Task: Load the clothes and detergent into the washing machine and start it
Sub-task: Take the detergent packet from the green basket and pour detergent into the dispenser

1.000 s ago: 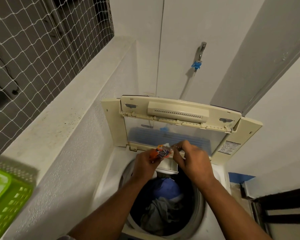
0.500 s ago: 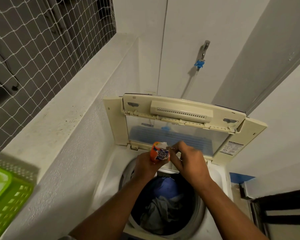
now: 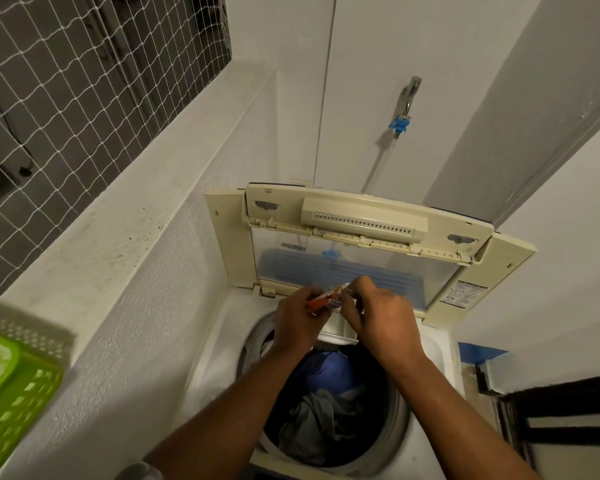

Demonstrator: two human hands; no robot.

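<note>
A white top-loading washing machine point(image 3: 219, 344) stands below me with its cream lid point(image 3: 364, 223) folded up against the back wall. Inside the drum lie clothes: a blue garment point(image 3: 326, 368) and a grey one point(image 3: 319, 417). Over the back rim of the drum, above a small white detergent drawer point(image 3: 336, 332), both hands hold a small orange detergent sachet point(image 3: 323, 303). My left hand point(image 3: 295, 323) grips its body. My right hand point(image 3: 378, 317) pinches its top end with thumb and fingertips.
A green plastic basket point(image 3: 11, 396) sits on the white ledge point(image 3: 94, 237) at the left, under a netted window. A tap with a blue fitting point(image 3: 400, 123) and hose hangs on the wall behind the lid. A dark doorway frame lies at the lower right.
The sachet stood upright half a second ago and now lies tilted sideways between the hands, slightly lower over the drawer. The hands stay close together above the drum.
</note>
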